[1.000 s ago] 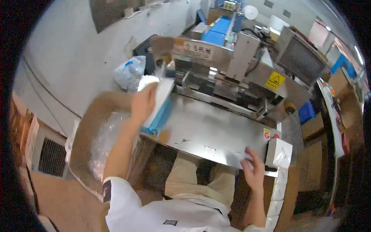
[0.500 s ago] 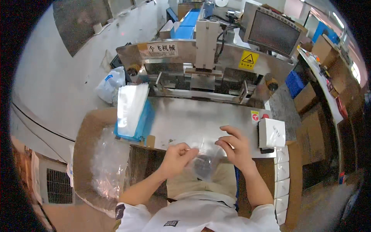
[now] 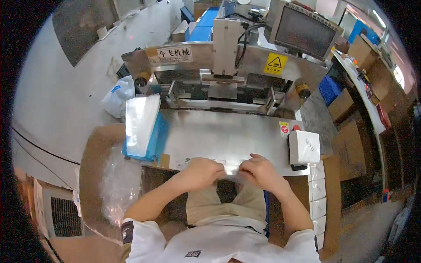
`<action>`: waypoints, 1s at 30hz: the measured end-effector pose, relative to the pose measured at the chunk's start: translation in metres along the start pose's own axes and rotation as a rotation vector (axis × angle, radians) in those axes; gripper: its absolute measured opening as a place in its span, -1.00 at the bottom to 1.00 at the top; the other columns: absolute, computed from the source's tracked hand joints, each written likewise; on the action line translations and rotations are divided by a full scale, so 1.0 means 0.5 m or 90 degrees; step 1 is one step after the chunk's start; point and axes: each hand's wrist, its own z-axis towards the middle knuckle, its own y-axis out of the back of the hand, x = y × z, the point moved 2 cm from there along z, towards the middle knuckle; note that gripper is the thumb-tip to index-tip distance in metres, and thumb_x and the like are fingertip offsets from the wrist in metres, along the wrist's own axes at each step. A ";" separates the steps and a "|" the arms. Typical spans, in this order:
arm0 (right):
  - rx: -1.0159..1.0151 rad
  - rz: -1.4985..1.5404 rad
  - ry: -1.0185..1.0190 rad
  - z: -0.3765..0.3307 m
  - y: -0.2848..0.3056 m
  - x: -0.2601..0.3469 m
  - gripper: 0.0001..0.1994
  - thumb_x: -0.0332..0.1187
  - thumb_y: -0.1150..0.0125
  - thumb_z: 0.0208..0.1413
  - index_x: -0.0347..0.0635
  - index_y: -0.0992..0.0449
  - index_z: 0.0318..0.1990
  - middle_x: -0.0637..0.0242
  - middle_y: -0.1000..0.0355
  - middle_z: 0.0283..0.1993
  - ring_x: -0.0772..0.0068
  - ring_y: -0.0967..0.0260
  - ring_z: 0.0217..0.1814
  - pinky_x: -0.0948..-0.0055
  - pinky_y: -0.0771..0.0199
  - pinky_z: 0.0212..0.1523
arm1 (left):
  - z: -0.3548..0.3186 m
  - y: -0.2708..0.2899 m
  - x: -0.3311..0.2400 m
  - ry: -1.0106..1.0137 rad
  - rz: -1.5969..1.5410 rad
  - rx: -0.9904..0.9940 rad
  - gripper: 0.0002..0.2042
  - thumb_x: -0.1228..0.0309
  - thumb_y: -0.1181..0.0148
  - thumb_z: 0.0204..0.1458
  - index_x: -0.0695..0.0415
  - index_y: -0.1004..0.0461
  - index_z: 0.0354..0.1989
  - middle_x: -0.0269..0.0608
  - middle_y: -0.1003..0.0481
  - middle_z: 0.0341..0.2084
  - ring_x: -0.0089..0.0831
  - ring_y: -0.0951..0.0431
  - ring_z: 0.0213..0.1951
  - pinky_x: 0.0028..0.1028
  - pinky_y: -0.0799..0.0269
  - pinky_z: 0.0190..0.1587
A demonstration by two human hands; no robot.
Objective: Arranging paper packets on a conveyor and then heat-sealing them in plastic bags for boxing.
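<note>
At the front edge of the metal work table [image 3: 210, 131], my left hand [image 3: 204, 169] and my right hand [image 3: 260, 171] are close together with curled fingers. A clear plastic bag [image 3: 231, 170] stretches between them, pinched by each hand; glare and the fingers hide most of it. Left of my hands, a stack of flat clear bags [image 3: 142, 125] stands in a blue box [image 3: 161, 136]. Beyond the table is a machine [image 3: 224, 52] with an upright column over a narrow slot.
A cardboard carton [image 3: 97, 162] of loose clear plastic [image 3: 118, 179] is at the left. On the table's right sits a white box [image 3: 305, 147] near a red button [image 3: 297, 127]. Several white boxes [image 3: 319, 189] line up below. A monitor [image 3: 305, 31] hangs over the machine.
Both hands have lowered the clear bag onto the table's front edge. My right hand has curled its fingers and come nearer the left. The view has shifted slightly.
</note>
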 end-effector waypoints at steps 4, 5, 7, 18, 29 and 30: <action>0.050 0.080 0.073 -0.009 0.057 -0.005 -0.89 -0.32 -0.22 0.07 -0.11 -0.55 -0.30 0.21 -0.50 -0.27 0.12 -0.43 -0.07 -0.02 -0.22 0.29 | -0.023 0.065 -0.002 0.033 -0.024 0.047 -0.77 0.24 -0.05 0.16 0.14 -0.50 -0.23 0.00 -0.56 -0.36 0.07 -0.54 -0.27 -0.06 -0.43 -0.21; 0.072 0.130 0.126 -0.005 0.068 0.000 -0.89 -0.33 -0.26 0.06 -0.12 -0.56 -0.30 0.25 -0.50 -0.29 0.16 -0.45 -0.11 -0.05 -0.20 0.29 | -0.025 0.078 0.001 0.035 -0.077 0.083 -0.77 0.25 -0.04 0.18 0.16 -0.49 -0.24 0.01 -0.55 -0.36 0.09 -0.53 -0.28 -0.06 -0.42 -0.20; 0.101 0.163 0.104 0.017 0.079 -0.020 -0.86 -0.30 -0.26 0.07 -0.12 -0.58 -0.26 0.28 -0.51 -0.26 0.16 -0.43 -0.07 -0.09 -0.17 0.28 | -0.011 0.091 0.033 0.030 -0.069 0.054 -0.76 0.25 -0.02 0.19 0.16 -0.50 -0.25 0.00 -0.56 -0.36 0.07 -0.55 -0.29 -0.11 -0.43 -0.20; -0.007 0.150 -0.135 0.338 0.019 -0.386 -0.77 -0.28 -0.19 0.05 -0.23 -0.59 -0.22 0.01 -0.55 -0.24 -0.07 -0.51 -0.20 0.16 -0.49 -0.13 | 0.311 0.174 0.439 0.260 -0.240 0.071 -0.56 -0.07 -0.27 0.03 0.07 -0.63 -0.16 -0.36 -0.59 -0.33 -0.53 -0.48 -0.31 -0.51 -0.37 -0.24; -0.270 -0.149 -0.119 0.502 -0.017 -0.388 -0.77 -0.38 0.00 0.13 -0.25 -0.49 -0.13 -0.11 -0.46 -0.07 -0.14 -0.43 -0.06 0.01 -0.43 -0.01 | 0.458 0.171 0.610 -0.028 -0.687 -0.254 -0.77 0.30 -0.15 0.09 0.16 -0.57 -0.17 -0.17 -0.58 -0.18 -0.04 -0.52 -0.06 -0.19 -0.45 -0.06; -0.015 -0.240 -0.185 0.493 -0.018 -0.343 -0.72 -0.33 -0.01 0.16 -0.24 -0.48 -0.05 -0.10 -0.43 0.03 -0.06 -0.41 0.06 0.10 -0.37 0.11 | 0.440 0.156 0.569 0.016 -0.164 -0.452 -0.76 0.32 -0.18 0.04 0.20 -0.54 -0.18 -0.11 -0.56 -0.18 -0.01 -0.49 -0.06 -0.13 -0.42 -0.07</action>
